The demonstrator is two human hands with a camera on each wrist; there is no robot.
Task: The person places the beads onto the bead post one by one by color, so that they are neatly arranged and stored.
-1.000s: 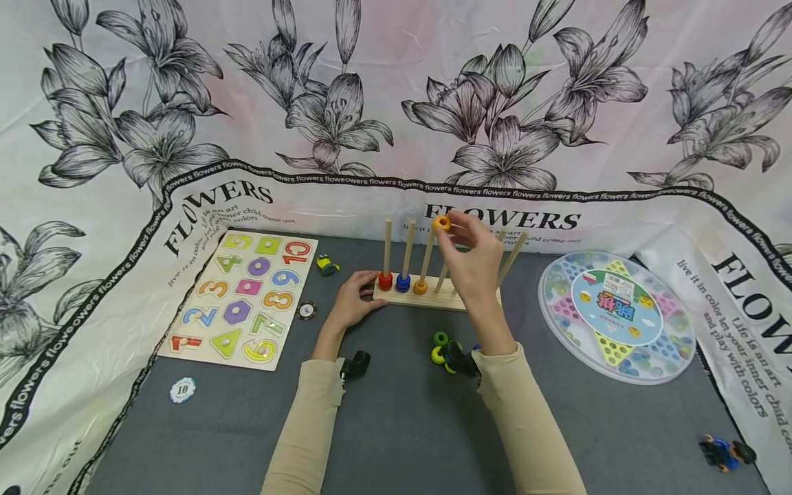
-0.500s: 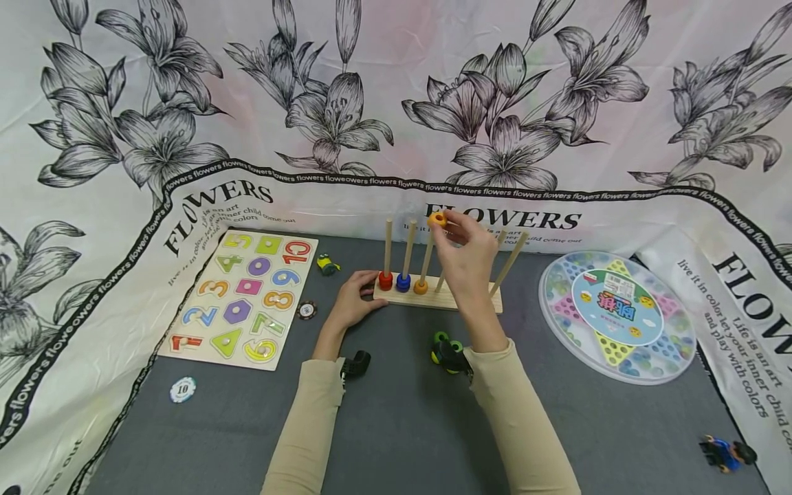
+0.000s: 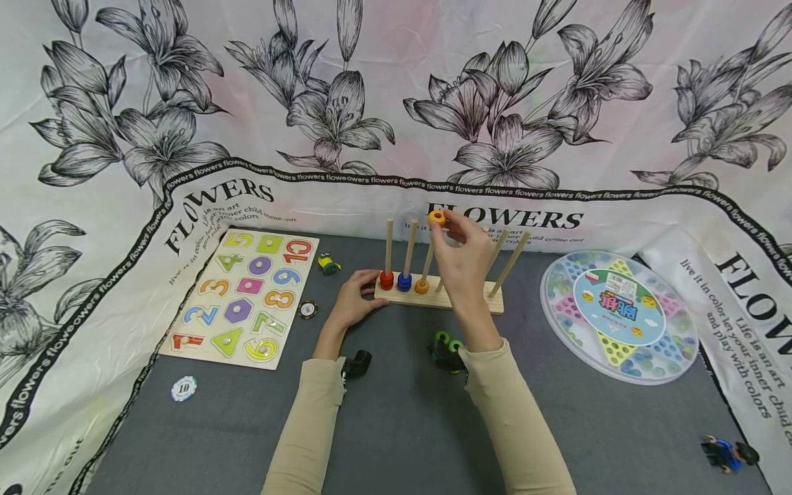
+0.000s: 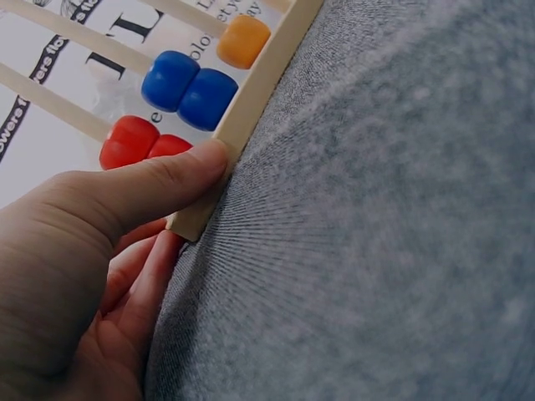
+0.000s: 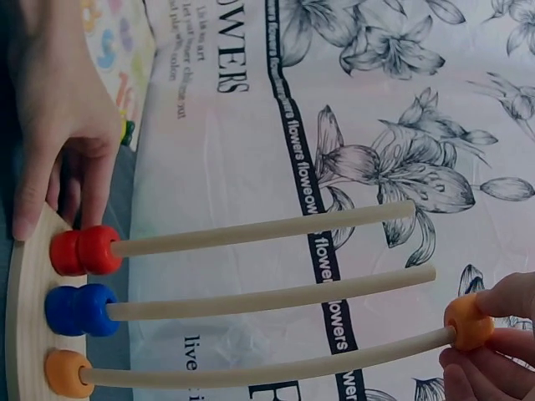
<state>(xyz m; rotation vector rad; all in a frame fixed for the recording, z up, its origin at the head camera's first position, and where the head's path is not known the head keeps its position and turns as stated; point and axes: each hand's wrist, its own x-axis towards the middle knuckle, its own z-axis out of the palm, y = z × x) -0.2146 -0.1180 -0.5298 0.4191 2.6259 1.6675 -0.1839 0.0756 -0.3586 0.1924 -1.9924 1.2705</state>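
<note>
My left hand (image 3: 353, 302) grips the left end of a wooden base (image 3: 444, 300) set with several upright pegs; its thumb presses on the front in the left wrist view. Two red beads (image 5: 87, 251) sit low on the first peg. Two blue beads (image 5: 82, 310) are on the second, and one orange bead (image 5: 68, 373) is at the foot of the third. With thumb and fingers my right hand (image 3: 467, 258) pinches another orange bead (image 5: 468, 324) at the third peg's tip. Whether the tip has entered its hole I cannot tell. The right hand hides part of the other pegs.
Green beads (image 3: 442, 336) lie near the right wrist, partly covered by the black wrist camera. A number puzzle board (image 3: 204, 335) lies left, with poker chips (image 3: 183, 388) around it. A round game box (image 3: 619, 306) is at right, and a toy figure (image 3: 729, 454) lies front right.
My right hand has shifted slightly left with the orange bead, bringing it to the top of the third peg. The left hand stays on the base.
</note>
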